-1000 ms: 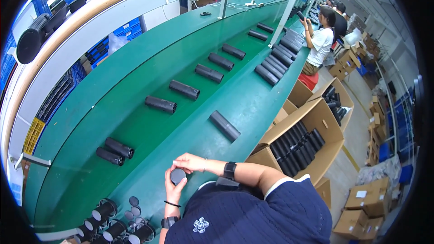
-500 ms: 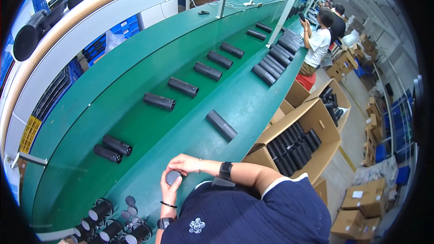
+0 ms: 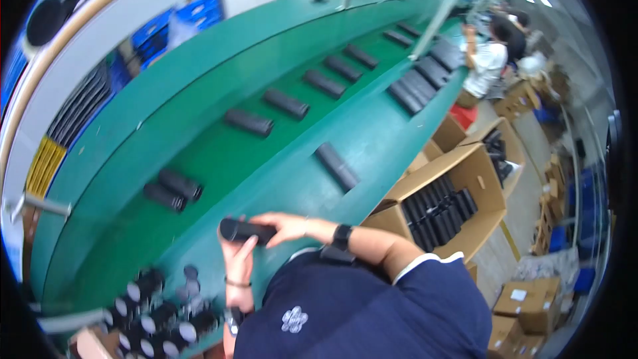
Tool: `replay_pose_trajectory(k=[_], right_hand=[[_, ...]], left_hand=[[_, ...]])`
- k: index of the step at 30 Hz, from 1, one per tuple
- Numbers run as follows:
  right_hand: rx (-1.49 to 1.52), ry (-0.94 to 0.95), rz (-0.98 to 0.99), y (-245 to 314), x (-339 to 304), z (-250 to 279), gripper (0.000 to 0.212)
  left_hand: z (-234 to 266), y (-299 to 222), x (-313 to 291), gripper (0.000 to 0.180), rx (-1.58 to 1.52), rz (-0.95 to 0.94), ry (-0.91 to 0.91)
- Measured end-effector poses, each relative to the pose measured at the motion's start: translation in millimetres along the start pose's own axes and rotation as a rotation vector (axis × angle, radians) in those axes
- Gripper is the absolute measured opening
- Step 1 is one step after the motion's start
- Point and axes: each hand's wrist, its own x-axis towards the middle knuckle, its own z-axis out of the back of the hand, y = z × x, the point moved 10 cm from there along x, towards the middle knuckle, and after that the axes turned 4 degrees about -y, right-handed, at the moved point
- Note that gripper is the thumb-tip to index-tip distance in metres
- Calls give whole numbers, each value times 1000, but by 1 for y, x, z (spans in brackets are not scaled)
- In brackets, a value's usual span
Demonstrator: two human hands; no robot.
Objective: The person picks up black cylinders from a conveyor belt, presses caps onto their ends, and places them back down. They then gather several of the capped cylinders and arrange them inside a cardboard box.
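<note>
A black cylindrical tube (image 3: 249, 231) lies sideways between my two hands, above the near edge of the green bench. My left hand (image 3: 237, 257) grips its left end from below, the thumb along its side. My right hand (image 3: 287, 227) is wrapped round its right end. Another black tube (image 3: 337, 167) rests alone on the bench ahead. Small dark round caps (image 3: 191, 280) are scattered to the left of my left forearm. Beside them several black tubes with pale round ends (image 3: 188, 331) stand in a group. The picture is blurred by motion.
Several black tubes (image 3: 249, 121) lie spaced along the green conveyor belt (image 3: 199, 159). A row of tubes (image 3: 412, 92) sits farther up the bench. Open cardboard boxes (image 3: 458, 171) with tubes stand on the right. A person in white (image 3: 487, 66) works farther along the line.
The tube has turned from end-on, its round end facing up, to lying sideways. My right hand has moved from the end to round the tube. The view has shifted slightly.
</note>
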Motion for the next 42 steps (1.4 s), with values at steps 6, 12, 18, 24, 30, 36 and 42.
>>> replay_pose_trajectory(k=[6,12,18,24,30,36,42], right_hand=[[-82,-120,-132,-1,-14,34,83],[28,-108,-99,-23,-9,31,79],[39,-108,-166,-24,-9,20,78],[382,-224,-16,56,-2,41,68],[-235,-313,82,94,1,22,30],[359,-401,-128,41,-6,58,20],[148,-329,-66,65,-14,39,18]], left_hand=[[-31,-9,15,71,431,-165,63],[-32,-19,5,65,404,-127,6],[-35,-32,-2,59,598,-210,32],[-42,-44,-9,56,782,-399,43],[-46,-37,-10,52,876,-524,60],[-52,-42,-17,54,1031,-559,99],[-46,-41,-14,54,1116,-597,73]])
